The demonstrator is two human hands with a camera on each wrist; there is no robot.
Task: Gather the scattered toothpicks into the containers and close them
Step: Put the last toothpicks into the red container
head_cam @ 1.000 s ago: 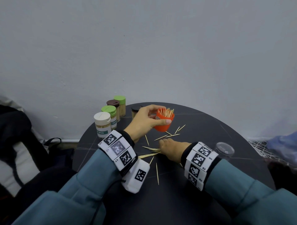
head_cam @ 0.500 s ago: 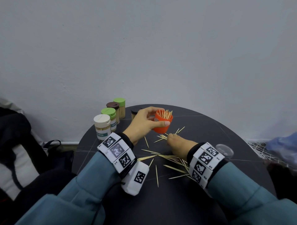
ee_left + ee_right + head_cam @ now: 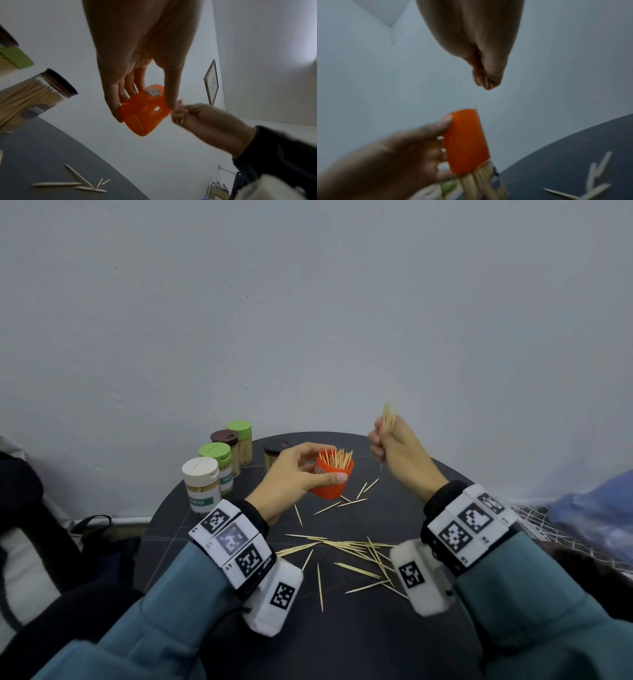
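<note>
An orange container with toothpicks standing in it is lifted off the dark round table. My left hand grips it, thumb on the near side and fingers round the far side; the same container shows in both wrist views. My right hand is raised to the right of it and pinches a small bundle of toothpicks, tips up. Several loose toothpicks lie scattered across the table between my wrists.
Closed toothpick jars stand at the table's back left: a white-lidded one, two green-lidded ones and a brown-lidded one. Another dark-lidded jar stands behind my left hand. A wall rises close behind.
My right hand has risen from the table surface with a bundle of toothpicks and now sits to the right of the orange container. The left hand has lifted the container slightly.
</note>
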